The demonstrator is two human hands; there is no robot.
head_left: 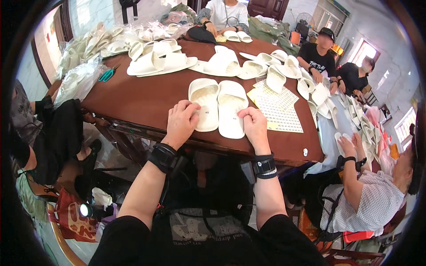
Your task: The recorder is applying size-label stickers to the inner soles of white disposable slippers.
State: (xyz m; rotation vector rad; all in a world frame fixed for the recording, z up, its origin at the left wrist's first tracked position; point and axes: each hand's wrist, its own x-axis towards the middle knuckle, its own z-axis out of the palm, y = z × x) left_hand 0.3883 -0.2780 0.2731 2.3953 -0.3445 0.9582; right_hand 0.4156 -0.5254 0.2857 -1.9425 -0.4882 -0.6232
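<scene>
Two white slippers lie side by side, soles up, on the brown table [142, 99] right in front of me. My left hand [181, 122] rests on the heel of the left slipper [203, 102], fingers curled over it near a small round sticker. My right hand [254, 125] is closed at the heel edge of the right slipper [231, 106], which also bears a small sticker. Whether the right hand pinches anything is hidden. Both wrists carry black bands.
Yellow sheets of small round stickers [277, 108] lie right of the slippers. More white slippers [162, 62] are piled across the far table, with teal scissors [106, 74] at left. Other people sit around the table; a person in a dotted shirt [370, 201] sits close on my right.
</scene>
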